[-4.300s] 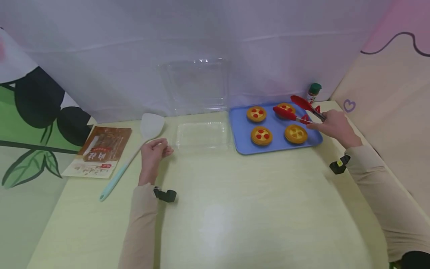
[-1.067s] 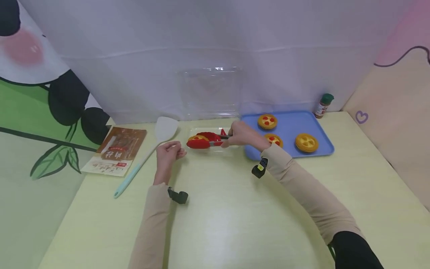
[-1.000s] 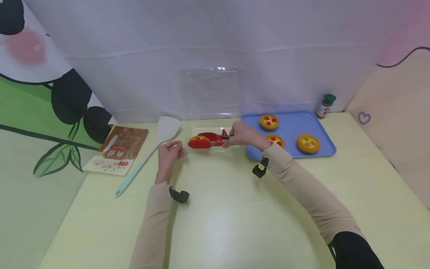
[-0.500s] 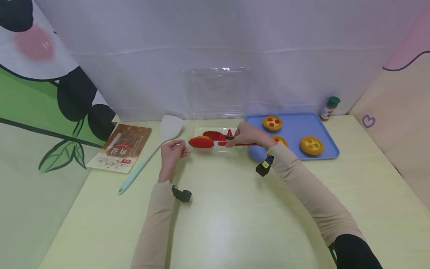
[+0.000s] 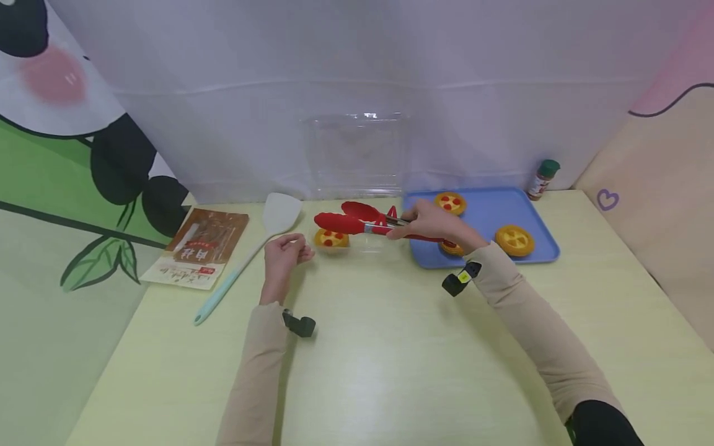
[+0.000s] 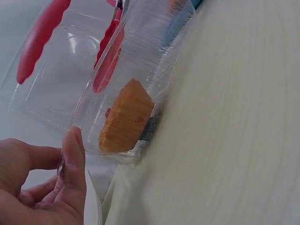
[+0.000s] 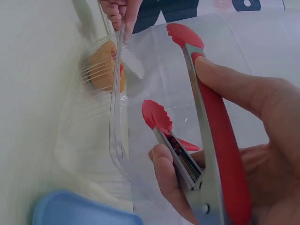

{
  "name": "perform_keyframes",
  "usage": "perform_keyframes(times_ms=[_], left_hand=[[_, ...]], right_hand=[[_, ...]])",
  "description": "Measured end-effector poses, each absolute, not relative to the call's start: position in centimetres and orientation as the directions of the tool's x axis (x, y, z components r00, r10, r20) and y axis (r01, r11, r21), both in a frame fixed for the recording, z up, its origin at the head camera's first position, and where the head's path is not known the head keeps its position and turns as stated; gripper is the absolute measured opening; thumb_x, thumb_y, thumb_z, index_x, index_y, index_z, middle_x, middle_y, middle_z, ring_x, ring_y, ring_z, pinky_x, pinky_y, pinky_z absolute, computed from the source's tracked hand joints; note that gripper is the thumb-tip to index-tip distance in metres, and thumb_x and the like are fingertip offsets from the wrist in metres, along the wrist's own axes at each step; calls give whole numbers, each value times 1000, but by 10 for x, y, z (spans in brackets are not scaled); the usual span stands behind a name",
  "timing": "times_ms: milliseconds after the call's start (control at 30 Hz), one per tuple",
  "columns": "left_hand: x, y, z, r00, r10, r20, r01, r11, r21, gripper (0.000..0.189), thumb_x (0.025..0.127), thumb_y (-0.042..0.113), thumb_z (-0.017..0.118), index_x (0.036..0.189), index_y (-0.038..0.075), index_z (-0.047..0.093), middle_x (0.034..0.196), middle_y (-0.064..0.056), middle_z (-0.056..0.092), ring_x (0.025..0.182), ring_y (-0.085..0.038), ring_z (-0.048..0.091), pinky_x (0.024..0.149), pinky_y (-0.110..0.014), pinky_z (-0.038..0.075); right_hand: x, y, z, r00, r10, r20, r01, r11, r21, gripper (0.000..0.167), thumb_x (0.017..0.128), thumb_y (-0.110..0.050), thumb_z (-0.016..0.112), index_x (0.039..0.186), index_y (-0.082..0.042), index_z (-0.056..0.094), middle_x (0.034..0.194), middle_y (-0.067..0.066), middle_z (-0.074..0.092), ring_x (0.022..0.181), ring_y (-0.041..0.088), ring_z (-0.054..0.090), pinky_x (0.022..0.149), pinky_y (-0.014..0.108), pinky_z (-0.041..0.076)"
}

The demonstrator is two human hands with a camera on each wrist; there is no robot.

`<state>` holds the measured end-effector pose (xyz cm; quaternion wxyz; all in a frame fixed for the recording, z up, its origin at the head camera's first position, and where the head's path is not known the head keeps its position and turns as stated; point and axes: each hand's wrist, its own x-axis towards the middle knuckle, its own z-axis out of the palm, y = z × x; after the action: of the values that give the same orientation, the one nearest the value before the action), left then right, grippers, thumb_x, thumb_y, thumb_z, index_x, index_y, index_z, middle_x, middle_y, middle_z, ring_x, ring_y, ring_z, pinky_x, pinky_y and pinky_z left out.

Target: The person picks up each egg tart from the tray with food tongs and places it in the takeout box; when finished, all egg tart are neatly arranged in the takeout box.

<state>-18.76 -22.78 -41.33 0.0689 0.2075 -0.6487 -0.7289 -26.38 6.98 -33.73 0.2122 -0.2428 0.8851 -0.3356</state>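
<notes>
My left hand (image 5: 282, 263) pinches the rim of a clear plastic box (image 6: 79, 105) between thumb and fingers. In the box's left end sits a tart (image 5: 331, 240) with red spots on top; its brown side faces the left wrist camera. My right hand (image 5: 432, 222) grips red-and-metal tongs (image 7: 220, 136). Their two red heads are spread apart above the box, with nothing between them. The clear lid (image 5: 359, 148) stands raised at the back. To the right, a blue tray (image 5: 482, 217) bears three tarts, one partly hidden behind the tongs and right hand.
A spatula (image 5: 281, 215) with a pale blue handle lies left of the box. Beside it is a brown-and-white food packet (image 5: 201, 248). A green-capped shaker bottle (image 5: 543, 179) stands behind the tray's right corner. White cloth (image 5: 223, 124) hangs along the back edge.
The tongs brought one red-spotted tart from the tray into the box. Since half a second ago they have let it go, lifted and shifted slightly right. My left hand stays at the rim.
</notes>
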Motion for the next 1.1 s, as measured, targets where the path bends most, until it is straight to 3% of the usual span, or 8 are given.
perform_keyframes(times_ms=[100, 200, 333, 500, 633, 1033, 1100], left_hand=[[-187, -227, -413, -904, -370, -215, -174, -142, 974, 35, 97, 2, 57, 126, -16, 52, 65, 2, 64, 56, -5, 65, 62, -18, 61], [-186, -227, -414, -904, -368, -218, -177, -143, 974, 35, 97, 2, 57, 127, -16, 52, 66, 2, 64, 57, -5, 65, 63, -18, 61], [-186, -228, -415, -909, -359, -210, -168, -144, 975, 34, 97, 1, 56, 126, -17, 51, 65, 2, 65, 57, -6, 65, 63, -19, 61], [-188, -230, -415, -916, -350, -194, -151, -147, 978, 34, 97, 1, 56, 125, -18, 50, 66, 1, 65, 57, -6, 65, 62, -18, 61], [-189, -229, -414, -919, -347, -186, -143, -147, 979, 34, 97, -1, 56, 125, -18, 50, 65, 1, 65, 56, -6, 65, 62, -18, 61], [-190, -231, -414, -921, -340, -190, -151, -137, 979, 36, 97, 0, 55, 127, -19, 48, 62, 4, 64, 56, -4, 65, 62, -17, 61], [-190, -232, -415, -921, -340, -191, -151, -140, 979, 36, 97, 0, 56, 127, -19, 48, 62, 4, 64, 55, -4, 65, 61, -17, 60]], right_hand=[[-256, 85, -335, -799, -573, -184, -292, 636, -714, 31, 84, -37, 75, 86, -6, 73, 56, -5, 23, 53, 14, 20, 51, 26, 17], [-245, 104, -333, -822, -539, -183, -260, 643, -721, 42, 86, -37, 74, 107, 0, 72, 63, -1, 41, 63, 17, 35, 54, 27, 26], [-233, 133, -331, -857, -476, -197, -202, 663, -721, 62, 88, -39, 71, 134, 1, 57, 100, 10, 63, 95, 23, 49, 68, 28, 41], [-221, 169, -329, -884, -427, -188, -177, 680, -711, 60, 90, -40, 67, 134, 1, 57, 119, 18, 63, 107, 28, 50, 77, 31, 46], [-215, 197, -331, -911, -362, -197, -131, 708, -694, 68, 90, -44, 66, 139, 1, 51, 132, 21, 57, 117, 32, 47, 84, 35, 50], [-202, 269, -346, -967, -172, -188, -30, 811, -584, 79, 90, -54, 62, 143, 1, 44, 131, 30, 55, 107, 35, 51, 68, 28, 48], [-198, 278, -349, -975, -148, -169, -26, 821, -570, 76, 90, -54, 63, 139, 3, 50, 118, 27, 62, 98, 31, 52, 62, 27, 45]])
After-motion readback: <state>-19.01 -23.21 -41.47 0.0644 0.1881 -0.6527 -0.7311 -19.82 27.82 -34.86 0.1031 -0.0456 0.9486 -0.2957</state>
